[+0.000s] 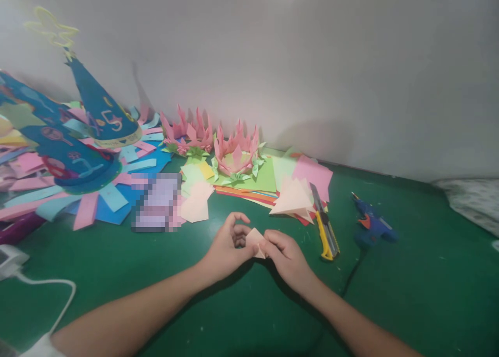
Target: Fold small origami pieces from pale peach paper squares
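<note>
A small piece of pale pink folded paper is pinched between both hands above the green table. My left hand grips its left side with the thumb in front and the fingers curled behind. On its lower right, my right hand closes with thumb and index finger. Pale peach paper sheets lie just beyond the right hand. A yellow utility knife rests to the right of them, its blade end pointing away from me.
At right lies a blue glue gun with a dark cord. Pink paper crowns sit at the back on stacked coloured paper. Blue cone hats and paper strips fill the left, near a pixelated phone-like object and a white cable.
</note>
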Motion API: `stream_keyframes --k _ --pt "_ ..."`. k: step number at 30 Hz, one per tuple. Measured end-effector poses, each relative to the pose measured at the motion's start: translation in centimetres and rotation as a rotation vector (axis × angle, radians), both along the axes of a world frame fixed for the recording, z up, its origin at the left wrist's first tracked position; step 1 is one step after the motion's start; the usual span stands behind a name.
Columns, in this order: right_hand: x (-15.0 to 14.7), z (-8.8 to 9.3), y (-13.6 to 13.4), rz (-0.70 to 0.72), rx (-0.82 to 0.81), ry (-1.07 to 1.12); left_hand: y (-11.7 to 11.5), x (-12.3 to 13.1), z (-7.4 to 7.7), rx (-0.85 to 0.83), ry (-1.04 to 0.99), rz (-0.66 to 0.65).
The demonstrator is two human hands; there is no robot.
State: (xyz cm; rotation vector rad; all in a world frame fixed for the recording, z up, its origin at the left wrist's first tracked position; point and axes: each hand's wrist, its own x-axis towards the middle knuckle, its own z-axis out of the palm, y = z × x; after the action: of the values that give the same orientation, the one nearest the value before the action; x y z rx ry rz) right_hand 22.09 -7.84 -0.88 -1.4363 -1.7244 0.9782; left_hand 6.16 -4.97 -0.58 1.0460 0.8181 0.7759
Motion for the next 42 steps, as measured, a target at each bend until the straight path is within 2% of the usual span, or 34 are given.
stream_keyframes --k 8,15,22,25,28,32,37,42 --pt "0.08 -0.07 0.09 0.001 0.003 0.029 0.18 -0.07 -0.06 -0.033 -0.013 -0.001" --pt "-0.02 0.19 -0.03 0.033 0.054 -0.117 0.46 0.06 -0.05 -0.091 -0.111 0.037" --pt "-0.07 0.4 0.02 0.048 0.061 -0.114 0.31 0.08 0.34 -0.109 -0.166 0.027" --pt "-0.04 0.49 -0.07 0.07 0.031 -0.06 0.14 0.14 0.38 -0.073 -0.169 0.016" --pt "-0.03 0.37 -0.26 0.032 0.016 0.081 -0.02 0.24 0.13 -0.022 -0.125 0.006" --pt "-0.15 -0.02 -0.39 -0.026 0.13 0.197 -0.13 0.35 -0.35 0.035 -0.059 -0.025" --pt "0.01 0.0 -0.13 -0.076 0.243 0.12 -0.17 0.37 -0.31 0.082 0.016 0.006" --pt "0.29 0.38 0.08 -0.124 0.306 0.092 -0.11 0.36 -0.05 0.083 -0.012 0.084"
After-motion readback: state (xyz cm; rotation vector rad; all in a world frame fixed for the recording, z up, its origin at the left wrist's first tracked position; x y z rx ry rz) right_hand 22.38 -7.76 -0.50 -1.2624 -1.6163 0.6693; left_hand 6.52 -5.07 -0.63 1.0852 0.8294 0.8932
